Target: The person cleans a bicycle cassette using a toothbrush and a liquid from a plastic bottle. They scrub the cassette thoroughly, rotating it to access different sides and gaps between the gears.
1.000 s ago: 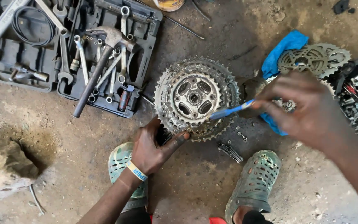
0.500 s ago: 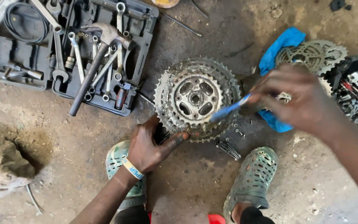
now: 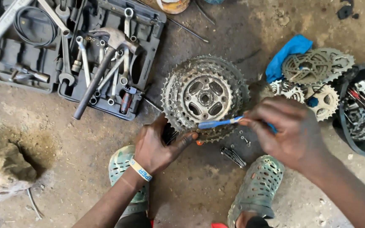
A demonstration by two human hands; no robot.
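Observation:
A dirty bicycle sprocket cassette (image 3: 205,96) stands on edge over the dirt floor. My left hand (image 3: 157,145) grips its lower rim from below, and a yellow wristband sits on that wrist. My right hand (image 3: 290,131) is closed around a blue toothbrush (image 3: 216,123), with the bristle end resting on the lower teeth of the cassette. Small screws and a short chain piece (image 3: 233,156) lie on the ground under the brush.
An open black tool case (image 3: 106,59) with wrenches and a hammer lies at upper left. Loose sprockets (image 3: 317,67) rest on a blue cloth (image 3: 290,52) at right, beside a black tub (image 3: 360,112) holding chain. Green sandals (image 3: 254,190) are below, and a hole in the soil (image 3: 9,164) at left.
The brush tip has slid from the cassette's right side down to its lower teeth, and my right hand has dropped with it. My left hand keeps its grip on the rim.

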